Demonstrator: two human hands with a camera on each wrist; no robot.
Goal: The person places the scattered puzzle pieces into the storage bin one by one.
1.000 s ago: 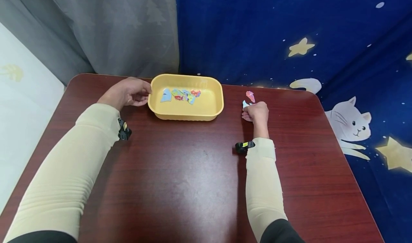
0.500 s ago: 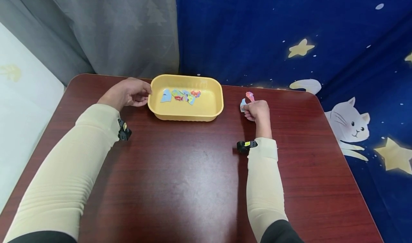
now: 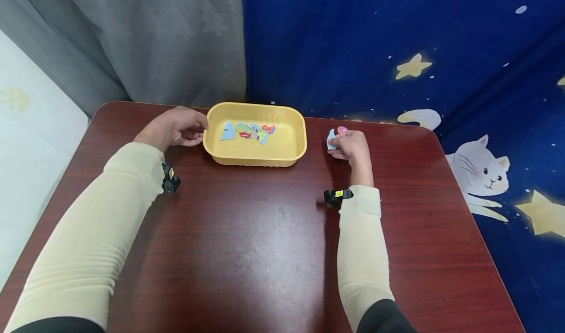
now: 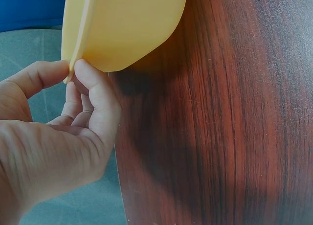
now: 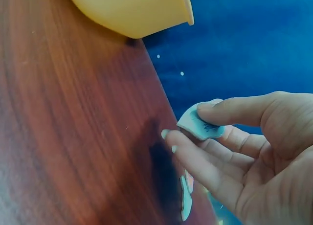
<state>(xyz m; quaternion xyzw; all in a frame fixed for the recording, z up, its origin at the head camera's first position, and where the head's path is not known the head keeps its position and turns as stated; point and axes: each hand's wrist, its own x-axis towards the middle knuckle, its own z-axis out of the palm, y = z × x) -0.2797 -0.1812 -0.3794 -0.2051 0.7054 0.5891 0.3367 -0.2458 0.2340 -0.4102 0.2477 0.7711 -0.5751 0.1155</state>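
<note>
In the head view my left hand (image 3: 183, 125) is at the left end of a yellow plastic bin (image 3: 254, 155). The left wrist view shows thumb and index finger pinching the bin's rim (image 4: 78, 44). My right hand (image 3: 351, 145), right of the bin, pinches a light blue puzzle piece (image 5: 200, 123) between thumb and fingers, raised over the table. Past that hand lies a pink puzzle piece (image 3: 342, 129), partly covered by it; a pale piece (image 5: 186, 200) shows beside it in the right wrist view. Several printed puzzle pieces (image 3: 227, 131) lie inside the bin.
The brown wooden table (image 3: 247, 235) has its far edge just behind the bin. A grey curtain (image 3: 176, 38) and a blue star-patterned curtain (image 3: 318, 43) hang beyond it. A white panel (image 3: 26, 141) stands at the left.
My right hand has picked up the light blue piece and moved slightly away from me, now covering more of the pink one. My left hand and the bin have stayed in place.
</note>
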